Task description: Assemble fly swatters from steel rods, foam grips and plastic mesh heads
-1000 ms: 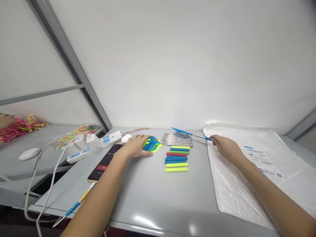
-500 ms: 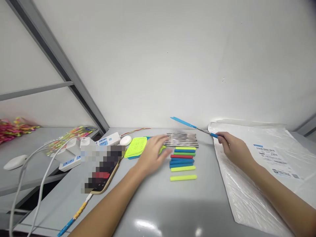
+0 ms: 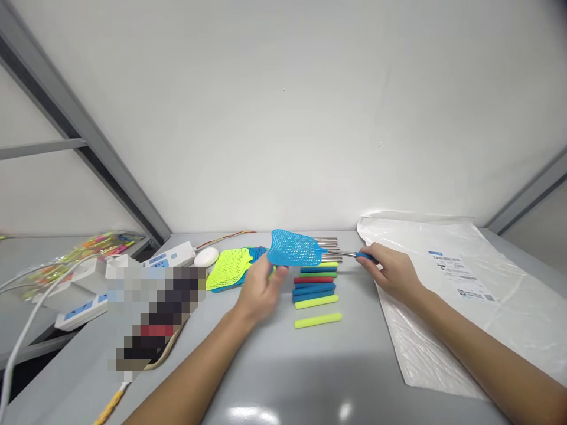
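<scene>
My right hand (image 3: 390, 268) is closed on the handle end of a blue fly swatter (image 3: 296, 248), thumb and fingers wrapped around the blue grip sleeve (image 3: 365, 257); the swatter is raised above the table (image 3: 354, 366), its thin metal shaft (image 3: 345, 254) running left from my fingers to the perforated head, which faces me; my left hand (image 3: 260, 290) is at the head's lower left edge, fingers partly hidden behind it and thumb just below, a little blurred, so I cannot tell whether it pinches the mesh; behind the head and shaft lies a row of metal rods (image 3: 331, 242); nearer me lie coloured sleeves, among them a red one (image 3: 314, 280) and, closest, a yellow one (image 3: 318, 320) set apart from the others; left of my left hand a yellow mesh head (image 3: 229, 267) overlaps blue ones (image 3: 257, 254), near a white round object (image 3: 206, 257) and a power strip (image 3: 170, 255); under my right forearm spreads a white plastic packet (image 3: 411, 348) with a printed label (image 3: 460, 274).
</scene>
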{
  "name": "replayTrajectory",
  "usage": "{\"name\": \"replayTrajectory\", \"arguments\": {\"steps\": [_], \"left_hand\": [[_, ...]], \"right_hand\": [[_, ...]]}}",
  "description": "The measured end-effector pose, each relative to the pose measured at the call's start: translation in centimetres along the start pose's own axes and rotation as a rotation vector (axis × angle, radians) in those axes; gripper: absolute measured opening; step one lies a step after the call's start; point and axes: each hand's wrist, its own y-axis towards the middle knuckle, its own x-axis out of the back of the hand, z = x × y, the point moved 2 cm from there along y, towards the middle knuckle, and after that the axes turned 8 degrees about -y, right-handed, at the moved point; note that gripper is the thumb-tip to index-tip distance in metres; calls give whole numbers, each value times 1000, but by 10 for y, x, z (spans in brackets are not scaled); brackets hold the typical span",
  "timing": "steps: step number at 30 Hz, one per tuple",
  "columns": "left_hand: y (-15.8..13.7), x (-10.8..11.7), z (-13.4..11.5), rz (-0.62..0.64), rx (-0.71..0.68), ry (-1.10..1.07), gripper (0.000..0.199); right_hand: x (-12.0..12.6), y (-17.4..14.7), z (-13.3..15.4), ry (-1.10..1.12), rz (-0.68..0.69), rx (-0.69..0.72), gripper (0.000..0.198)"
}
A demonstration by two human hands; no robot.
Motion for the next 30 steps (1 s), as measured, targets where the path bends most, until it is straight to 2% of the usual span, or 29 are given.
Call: {"name": "replayTrajectory", "arguments": {"steps": [3, 7, 9, 13, 15, 22, 28, 30], "left_hand": [[6, 11, 13, -215, 57, -247, 47], [14, 15, 8, -335, 188, -391, 30], [16, 14, 3, -286, 283, -394, 26], [15, 11, -1, -46, 436, -454, 27], [13, 9, -1, -22, 489, -509, 28], [9, -7, -12, 107, 530, -662, 27], [3, -9, -13, 300, 620, -699, 33], [2, -11, -14, 297, 649, -741, 39]], "right_hand": [[3, 0, 2, -27, -94, 105, 17], [8, -1, 7, -50, -155, 217, 9], [10, -1, 8, -62, -162, 244, 8], [14, 1, 11, -115, -169, 286, 8], [16, 2, 16, -151, -162, 307, 10], [14, 0, 52, -181, -15, 454, 21], [21, -1, 58, -199, -4, 488, 20], [22, -2, 59, -201, 26, 510, 18]]}}
